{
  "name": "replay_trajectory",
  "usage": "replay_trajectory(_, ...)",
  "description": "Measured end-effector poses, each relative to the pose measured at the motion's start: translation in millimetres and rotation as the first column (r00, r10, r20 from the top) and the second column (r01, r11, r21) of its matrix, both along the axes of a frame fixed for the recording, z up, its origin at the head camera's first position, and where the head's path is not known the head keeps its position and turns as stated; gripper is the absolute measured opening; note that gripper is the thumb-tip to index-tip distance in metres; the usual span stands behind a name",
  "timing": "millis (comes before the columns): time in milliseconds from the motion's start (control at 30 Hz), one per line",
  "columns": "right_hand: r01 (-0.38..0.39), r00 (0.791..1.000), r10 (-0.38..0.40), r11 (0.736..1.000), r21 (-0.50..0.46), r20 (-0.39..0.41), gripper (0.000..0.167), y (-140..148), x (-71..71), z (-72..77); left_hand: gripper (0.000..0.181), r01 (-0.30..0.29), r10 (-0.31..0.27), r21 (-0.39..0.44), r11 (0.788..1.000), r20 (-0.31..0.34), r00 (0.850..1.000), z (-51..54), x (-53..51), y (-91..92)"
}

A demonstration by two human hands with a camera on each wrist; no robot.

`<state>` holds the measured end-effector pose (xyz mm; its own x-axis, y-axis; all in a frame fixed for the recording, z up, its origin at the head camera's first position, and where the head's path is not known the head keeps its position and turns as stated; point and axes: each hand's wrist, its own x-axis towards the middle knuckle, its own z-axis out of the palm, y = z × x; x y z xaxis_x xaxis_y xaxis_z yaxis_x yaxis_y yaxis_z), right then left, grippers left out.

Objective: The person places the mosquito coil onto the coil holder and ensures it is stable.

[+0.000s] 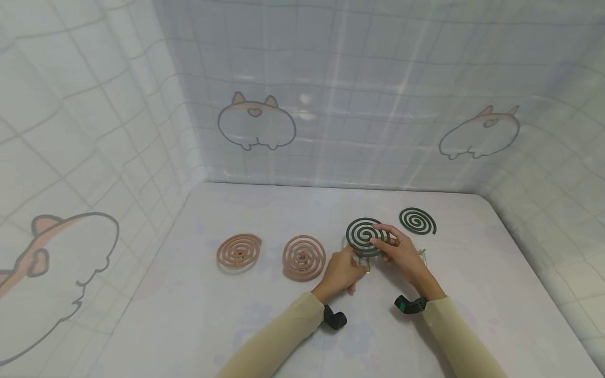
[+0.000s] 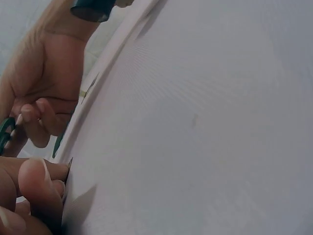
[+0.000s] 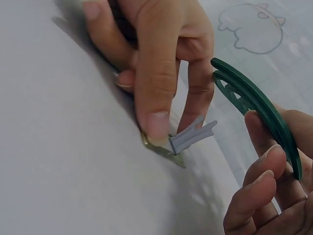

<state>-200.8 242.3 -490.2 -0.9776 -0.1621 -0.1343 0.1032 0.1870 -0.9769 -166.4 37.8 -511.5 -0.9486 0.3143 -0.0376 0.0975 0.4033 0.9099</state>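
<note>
A dark green spiral coil (image 1: 363,236) is pinched between the thumb and fingers of my right hand (image 1: 403,255), tilted above the table. In the right wrist view the green coil (image 3: 264,110) is seen edge-on in the right hand (image 3: 274,196). Just left of it, my left hand (image 1: 341,270) holds a small gold metal stand (image 3: 164,150) down on the table, its forked pale prong (image 3: 193,138) pointing up toward the coil. The left wrist view has the left hand (image 2: 34,191) at the lower corner, fingers bent.
Two brown coils (image 1: 239,251) (image 1: 304,258) are to the left, small metal pieces visible at their centres. Another green coil (image 1: 418,220) lies at the back right. A second metal stand (image 1: 422,254) is partly behind the right hand. Patterned cloth walls (image 1: 331,105) surround the white table (image 1: 198,315).
</note>
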Motion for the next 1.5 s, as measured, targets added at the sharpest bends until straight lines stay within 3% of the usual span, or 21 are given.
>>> replay_trajectory(300, -0.009, 1.0, 0.009, 0.999, 0.044, 0.01, 0.053, 6.7, 9.2, -4.7, 0.028, -0.004, 0.004, 0.013, 1.0, -0.019, 1.0, -3.1, 0.1, 0.5)
replay_trajectory(700, -0.067, 0.997, 0.073, 0.988, 0.141, -0.039, 0.048, 6.3, 13.4, -6.7, 0.022, -0.008, 0.008, 0.0, 1.0, -0.015, 1.0, -5.8, 1.2, 0.5)
replay_trajectory(1167, -0.049, 0.995, 0.058, 0.993, 0.109, -0.083, 0.042, 3.4, 12.0, -3.1, 0.024, -0.005, 0.005, 0.005, 1.0, 0.0, 1.0, -3.9, 1.6, -0.7)
replay_trajectory(1400, -0.061, 0.997, 0.064, 0.996, 0.06, -0.046, 0.047, 9.1, 14.5, 0.9, 0.021, 0.024, -0.026, 0.033, 0.999, 0.06, 0.998, -0.5, -0.3, -4.1)
replay_trajectory(1500, -0.047, 0.998, 0.048, 0.999, 0.025, -0.031, 0.048, 10.9, 15.0, -0.1, 0.024, 0.011, -0.012, 0.014, 1.0, 0.053, 0.999, -0.7, 0.2, -3.2)
